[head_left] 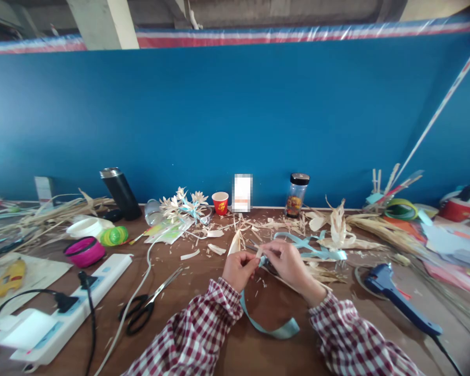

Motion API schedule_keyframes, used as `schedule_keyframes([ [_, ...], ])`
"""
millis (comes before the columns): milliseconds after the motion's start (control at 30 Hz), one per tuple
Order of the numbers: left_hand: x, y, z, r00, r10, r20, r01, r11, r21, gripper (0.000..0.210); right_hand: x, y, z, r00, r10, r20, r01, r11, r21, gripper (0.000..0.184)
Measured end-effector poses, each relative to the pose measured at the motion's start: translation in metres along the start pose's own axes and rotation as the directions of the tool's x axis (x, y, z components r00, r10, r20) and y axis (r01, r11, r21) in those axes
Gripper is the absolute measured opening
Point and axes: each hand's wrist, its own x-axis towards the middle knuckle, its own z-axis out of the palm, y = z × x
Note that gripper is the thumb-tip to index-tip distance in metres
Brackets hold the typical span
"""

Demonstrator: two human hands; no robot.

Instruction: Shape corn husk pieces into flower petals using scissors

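L hand point(238, 269) & R hand point(285, 262), grips narrow, pinch flat light-blue ribbon point(282, 331) well off brown tabletop point(266, 360)'s back edge; best w/ no twists.

i have a brown tabletop point(266, 357) across the lower half of my remote view. at lower left a white power strip point(78, 313) lies on it, with black-handled scissors point(153, 298) to its right. a length of pale blue ribbon point(280, 332) rests at bottom centre. i also get a red paper cup point(220, 204) near mid-frame, pale scraps point(190, 255) scattered about, and a blue glue gun point(404, 304) at lower right.
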Motion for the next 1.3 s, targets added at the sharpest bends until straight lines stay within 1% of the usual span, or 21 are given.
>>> schedule_keyframes([
  [100,-0.003,0.006,0.001,0.999,0.019,0.036,-0.020,1.000,0.009,0.022,0.001,0.006,-0.010,0.999,0.030,-0.041,-0.038,0.977,-0.210,0.023],
  [167,-0.005,0.008,0.000,0.998,0.046,0.048,-0.046,0.999,0.008,0.024,0.003,0.014,-0.019,0.990,0.065,-0.122,-0.102,0.938,-0.331,0.026],
  [233,-0.003,0.008,-0.001,0.998,0.048,0.028,-0.048,0.999,-0.010,0.026,0.006,0.020,-0.026,0.973,0.052,-0.225,-0.129,0.931,-0.341,0.027],
  [300,0.000,0.004,-0.003,1.000,0.013,-0.019,-0.014,0.999,-0.039,0.028,0.007,0.019,-0.028,0.960,-0.014,-0.278,-0.059,0.966,-0.252,0.028],
  [367,0.005,-0.002,-0.005,0.997,-0.036,-0.070,0.031,0.997,-0.065,0.028,0.007,0.011,-0.023,0.965,-0.080,-0.252,0.053,0.993,-0.109,0.028],
  [400,0.007,-0.004,-0.006,0.994,-0.051,-0.094,0.044,0.996,-0.076,0.028,0.006,0.006,-0.019,0.972,-0.096,-0.216,0.091,0.995,-0.032,0.027],
  [433,0.008,-0.006,-0.006,0.992,-0.057,-0.113,0.048,0.996,-0.082,0.027,0.004,0.000,-0.014,0.980,-0.095,-0.176,0.103,0.994,0.040,0.027],
  [467,0.009,-0.006,-0.007,0.992,-0.052,-0.119,0.042,0.996,-0.082,0.026,0.002,-0.004,-0.009,0.988,-0.077,-0.134,0.091,0.990,0.104,0.027],
  [533,0.008,-0.005,-0.006,0.995,-0.012,-0.098,0.006,0.998,-0.060,0.022,-0.001,-0.009,0.000,0.998,-0.030,-0.051,0.039,0.980,0.194,0.031],
  [600,0.005,-0.001,-0.005,0.997,0.039,-0.063,-0.040,0.999,-0.016,0.018,-0.002,-0.009,0.005,1.000,-0.013,0.016,0.009,0.974,0.228,0.029],
  [667,0.002,0.002,-0.003,0.996,0.078,-0.031,-0.077,0.996,0.034,0.014,-0.003,-0.006,0.007,0.998,-0.035,0.054,0.022,0.975,0.221,0.021],
  [733,0.001,0.002,-0.002,0.996,0.085,-0.010,-0.085,0.994,0.063,0.012,-0.003,-0.003,0.007,0.996,-0.063,0.068,0.048,0.977,0.208,0.019],
  [833,0.002,-0.001,-0.003,0.999,0.042,0.003,-0.042,0.997,0.071,0.013,-0.003,-0.004,0.006,0.993,-0.093,0.073,0.078,0.980,0.185,0.021],
  [933,0.004,-0.004,-0.005,1.000,-0.001,0.007,0.001,0.997,0.077,0.015,-0.005,-0.008,0.005,0.993,-0.102,0.067,0.093,0.988,0.124,0.022],
  [1133,0.005,-0.004,-0.003,1.000,-0.003,-0.009,0.004,0.998,0.063,0.023,-0.003,-0.011,0.008,0.997,-0.066,0.032,0.067,0.997,-0.032,0.022],
  [1233,0.004,-0.002,-0.002,1.000,-0.007,-0.007,0.007,0.997,0.077,0.024,0.000,-0.002,0.008,0.999,-0.037,0.024,0.039,0.994,-0.099,0.024],
  [1300,0.002,0.000,-0.002,1.000,-0.011,0.005,0.010,0.996,0.086,0.024,0.002,0.008,0.004,1.000,0.000,-0.016,-0.003,0.981,-0.192,0.024],
])
